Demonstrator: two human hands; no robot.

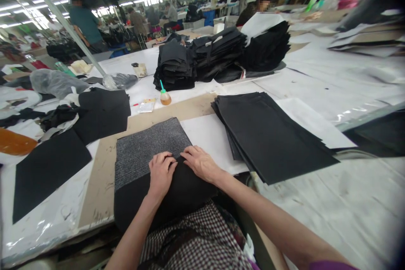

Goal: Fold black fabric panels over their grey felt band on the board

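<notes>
A grey ribbed sheet (142, 147) lies on tan board in front of me, with a black sheet (133, 196) across its near part. The black sheet hangs over the table's front edge toward my lap. My left hand (162, 171) is closed at the black sheet's upper edge, its fingers bent down and the thumb close to them. Just to its right, my right hand (200, 162) grips the same edge with curled fingertips. The fingertips of both hands are partly hidden. A stack of black sheets (272, 130) lies to the right of my hands.
Bundled black pieces (218, 55) stand at the back. A small bottle with a green nozzle (165, 98) sits beyond the grey sheet. More black sheets (52, 168) lie at left, near a slanted pole (63, 21). Other people work in the background.
</notes>
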